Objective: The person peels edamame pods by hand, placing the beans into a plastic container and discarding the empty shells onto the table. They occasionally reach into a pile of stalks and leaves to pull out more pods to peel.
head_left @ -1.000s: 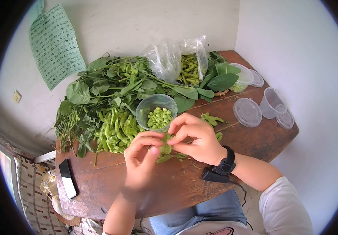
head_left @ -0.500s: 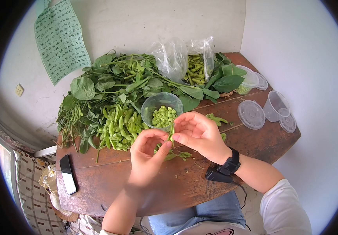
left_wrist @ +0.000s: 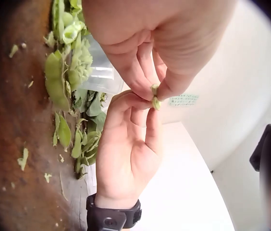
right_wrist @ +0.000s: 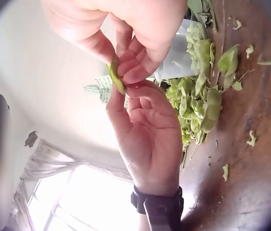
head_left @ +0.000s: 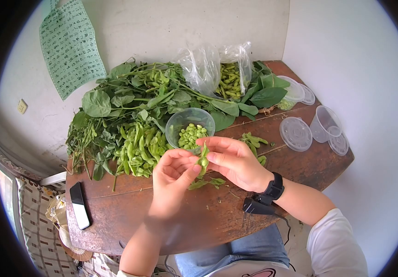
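Between the fingertips of both hands is a green soybean pod [head_left: 203, 160], raised in front of a clear plastic bowl [head_left: 173, 123]. My left hand [head_left: 173, 174] pinches the pod between thumb and finger. From the other side, my right hand [head_left: 237, 162] pinches it too, thumb toward me. In the right wrist view the pod [right_wrist: 116, 77] stands on a slant, its ends at the two hands' fingertips. Shelled green beans [head_left: 192, 135] lie in the bowl. Emptied-looking pods [head_left: 208, 183] lie on the table below the hands.
A heap of pods [head_left: 141, 147] and leafy stalks [head_left: 116, 97] lies left of and behind the bowl. Behind stands a plastic bag of pods [head_left: 230, 82]. At right are a clear cup [head_left: 321, 124] and lids [head_left: 296, 134]. A phone [head_left: 80, 206] lies at the table's left.
The head view has shifted slightly. The pod, largely covered by fingers a second ago, has been turned and now shows more of its side. Both hands stay close together by the bowl.
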